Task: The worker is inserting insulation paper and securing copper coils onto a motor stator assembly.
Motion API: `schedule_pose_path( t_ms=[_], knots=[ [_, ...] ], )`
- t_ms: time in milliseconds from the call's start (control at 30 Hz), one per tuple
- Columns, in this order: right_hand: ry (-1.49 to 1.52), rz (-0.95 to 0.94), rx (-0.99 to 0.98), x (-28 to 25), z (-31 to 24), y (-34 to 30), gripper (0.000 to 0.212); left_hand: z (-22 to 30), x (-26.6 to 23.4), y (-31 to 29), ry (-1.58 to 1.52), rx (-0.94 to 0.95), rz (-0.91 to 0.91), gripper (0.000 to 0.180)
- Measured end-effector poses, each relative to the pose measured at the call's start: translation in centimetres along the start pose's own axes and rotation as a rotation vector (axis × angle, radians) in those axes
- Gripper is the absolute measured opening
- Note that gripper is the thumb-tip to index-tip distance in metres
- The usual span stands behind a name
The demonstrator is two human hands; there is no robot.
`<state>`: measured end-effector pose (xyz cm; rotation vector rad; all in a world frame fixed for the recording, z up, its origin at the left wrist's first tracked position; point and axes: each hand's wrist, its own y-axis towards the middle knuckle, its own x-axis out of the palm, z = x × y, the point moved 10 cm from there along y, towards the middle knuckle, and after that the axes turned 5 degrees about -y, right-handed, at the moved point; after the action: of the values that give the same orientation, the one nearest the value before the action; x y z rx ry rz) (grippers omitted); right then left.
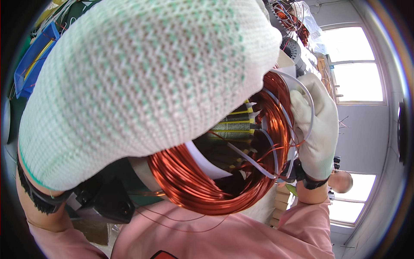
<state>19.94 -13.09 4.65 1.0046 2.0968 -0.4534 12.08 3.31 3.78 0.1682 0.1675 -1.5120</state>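
Note:
A motor stator with thick copper windings (220, 200) fills the middle of the view. Inside its bore show a grey slotted core (235, 127) with yellow slot liners and a piece of white insulating sheet (207, 162). Thin white sleeving (311, 103) loops out at the right over the wires. My left hand (151, 77), in a white-and-green knit glove, spreads large across the top of the stator; its fingers are out of sight. At the right side, my right hand (317, 125), in a white glove, is curled against the copper winding with its fingers bent.
A blue tray (36, 60) with yellow strips lies at the far left. Tangled copper wires (293, 19) and a grey ribbed motor part (293, 49) are beyond my right hand. A black box-like object (105, 200) sits below my left wrist. Another person's head (340, 182) appears near the windows.

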Motion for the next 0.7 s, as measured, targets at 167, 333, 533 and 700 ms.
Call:
schedule_pose_path(
  t_ms=[167,333,533,700],
  knots=[
    [-0.049,0.001,-0.121,0.0,-1.9,1.0,0.02,1.0,0.0,-0.1,0.025,0.01,0.024,0.034],
    [-0.072,-0.079,-0.087,0.5,-1.1,1.2,0.019,0.8,0.1,-0.3,0.053,0.001,0.033,0.034],
    [-0.211,-0.079,-0.205,-0.1,-2.5,1.0,0.02,1.5,0.5,-0.3,0.096,-0.053,-0.003,0.034],
    [-0.14,-0.081,-0.135,0.2,-1.3,0.9,0.025,1.3,0.1,-0.2,0.026,0.016,-0.1,0.031]
  ],
)
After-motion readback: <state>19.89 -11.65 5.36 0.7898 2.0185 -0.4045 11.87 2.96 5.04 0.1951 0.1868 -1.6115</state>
